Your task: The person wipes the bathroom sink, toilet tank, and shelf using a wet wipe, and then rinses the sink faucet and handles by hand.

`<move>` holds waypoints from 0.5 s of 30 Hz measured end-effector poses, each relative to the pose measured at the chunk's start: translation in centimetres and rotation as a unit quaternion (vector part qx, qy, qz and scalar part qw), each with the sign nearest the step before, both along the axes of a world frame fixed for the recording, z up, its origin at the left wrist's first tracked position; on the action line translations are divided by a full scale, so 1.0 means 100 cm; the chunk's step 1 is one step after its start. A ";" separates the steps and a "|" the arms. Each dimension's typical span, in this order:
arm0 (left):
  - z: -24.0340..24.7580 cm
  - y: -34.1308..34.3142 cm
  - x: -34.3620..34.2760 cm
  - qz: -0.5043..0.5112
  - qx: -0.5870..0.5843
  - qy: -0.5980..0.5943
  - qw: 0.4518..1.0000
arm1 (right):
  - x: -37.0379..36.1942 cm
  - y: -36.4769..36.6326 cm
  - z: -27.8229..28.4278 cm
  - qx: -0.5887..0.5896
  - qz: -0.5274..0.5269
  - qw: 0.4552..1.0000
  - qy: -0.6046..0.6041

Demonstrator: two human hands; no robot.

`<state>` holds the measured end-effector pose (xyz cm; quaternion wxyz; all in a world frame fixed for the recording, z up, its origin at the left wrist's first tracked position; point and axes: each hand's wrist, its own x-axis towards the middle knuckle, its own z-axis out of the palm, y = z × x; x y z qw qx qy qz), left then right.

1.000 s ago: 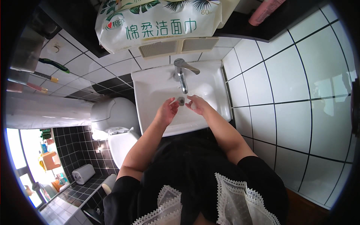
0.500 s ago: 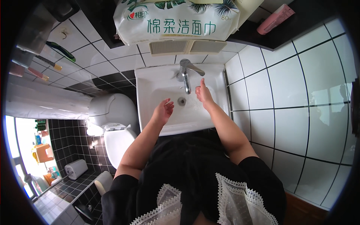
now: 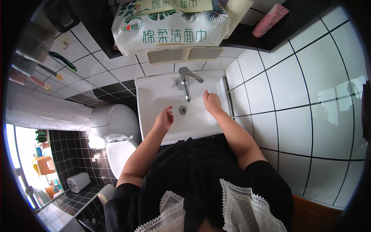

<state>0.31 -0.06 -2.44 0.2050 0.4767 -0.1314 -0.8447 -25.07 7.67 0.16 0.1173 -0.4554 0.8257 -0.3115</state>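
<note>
A white washbasin (image 3: 154, 135) lies in front of me, with a chrome tap (image 3: 185, 83) at its back and a round drain (image 3: 182, 110) below the spout. Over the left part of the basin is my left hand (image 3: 165, 119), loosely bent, some fingers apart and nothing in it. To the right of the tap, over the basin, my right hand (image 3: 212, 103) is curled closed, thumb toward the tap, with nothing seen in it. Neither hand touches the tap. Some wet-looking marks show on the basin's right side.
Above the basin, a white pack of face tissues (image 3: 170, 34) rests over a beige grated box (image 3: 185, 55). A pink tube (image 3: 270, 20) stands on the dark shelf (image 3: 241, 40). Toothbrushes (image 3: 63, 60) hang at left. A toilet (image 3: 121, 154) and a grey bin (image 3: 114, 120) flank the basin's left.
The right hand has moved off from beside the tap handle, its fingers curling in and its raised thumb lowering. The left hand has turned a little. The whole view has shifted slightly.
</note>
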 end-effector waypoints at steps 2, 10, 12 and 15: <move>0.003 0.000 0.001 -0.003 -0.020 -0.007 1.000 | -0.017 -0.008 0.009 0.110 0.011 0.989 0.094; 0.039 -0.002 -0.002 -0.235 -0.345 -0.174 0.892 | -0.084 -0.020 0.039 0.213 0.018 0.970 0.111; 0.080 -0.004 0.016 -0.347 -0.539 -0.243 0.728 | -0.054 -0.017 0.107 0.208 0.079 0.974 -0.030; 0.156 -0.012 0.015 -0.270 -0.395 0.011 0.878 | -0.044 0.005 0.138 0.112 0.185 0.931 -0.293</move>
